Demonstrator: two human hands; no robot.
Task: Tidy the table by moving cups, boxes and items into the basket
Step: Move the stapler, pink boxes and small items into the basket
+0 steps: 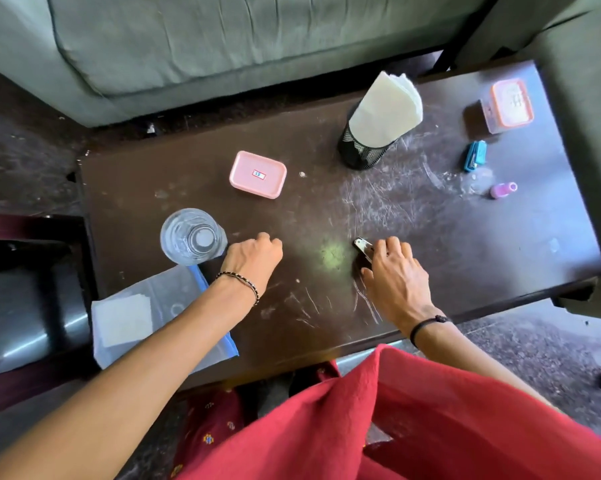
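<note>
A red cloth (pixel 396 427) fills the bottom edge, and both bare forearms reach out over it to a dark, scratched table (pixel 465 254). The left hand (pixel 254 252), with a beaded bracelet at the wrist, is balled up with its fingers curled under on the tabletop; nothing shows inside them. Just left of it stands a clear glass (pixel 192 236), upright. The right hand (pixel 392 271), with a black cord at the wrist, has its fingers curled over a small black-and-silver metal tool (pixel 361 245) lying on the table near the front edge. The tool's silver end pokes out past the fingertips and the thumb rests beside it. Under the left forearm, at the table's near-left corner, lies a clear plastic bag (pixel 146 317) with a white sheet in it. Farther back, a pink box (pixel 257 174) sits flat near the middle, with its lid on. To its right stands a black mesh cup (pixel 359 150) holding folded white napkins (pixel 385 109). At the far right are an orange-lidded box (pixel 508 105), a blue stapler (pixel 475 155) and a small purple bottle (pixel 503 189) on its side, each apart from the others. A grey sofa (pixel 223 46) runs behind the table.
</note>
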